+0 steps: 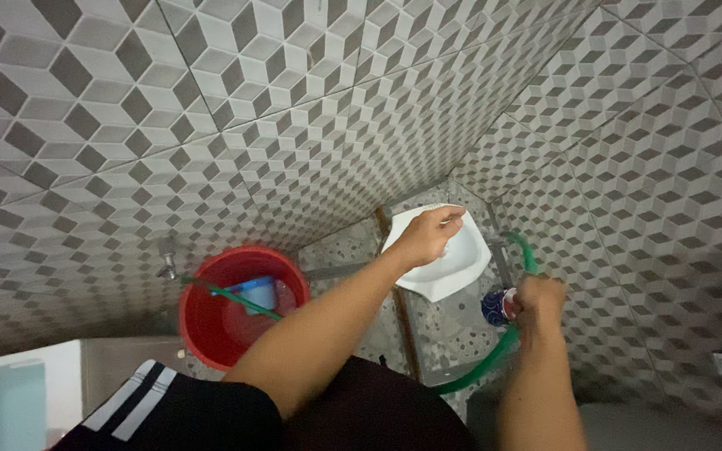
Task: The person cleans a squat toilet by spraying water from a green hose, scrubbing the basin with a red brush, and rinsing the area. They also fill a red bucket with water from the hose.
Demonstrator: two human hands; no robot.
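Porcelain of a white squat toilet pan (453, 267) shows low in the corner where the two tiled walls meet, set into the speckled floor (353, 250). The left hand (428, 234) reaches down over the pan's upper edge with its fingers curled shut; something pale seems to be pinched in them, but it cannot be made out. Just to the right of the pan, the right hand (538, 302) is closed in a fist around a green hose (495, 355), which curves from behind the pan, passes through the grip and runs on down toward the person's legs. Touching the inner side of that fist is a small round blue and red object (496, 306), too small to identify.

Well apart to the left stands a red bucket (211, 326) holding water, with a blue scoop (256, 294) floating inside and a second stretch of green hose lying across its rim. A metal tap (166, 259) juts from the wall just above the bucket. Grey and white cube-pattern tiles (294, 100) cover both walls. Black shorts with white stripes (152, 409) fill the bottom of the view.
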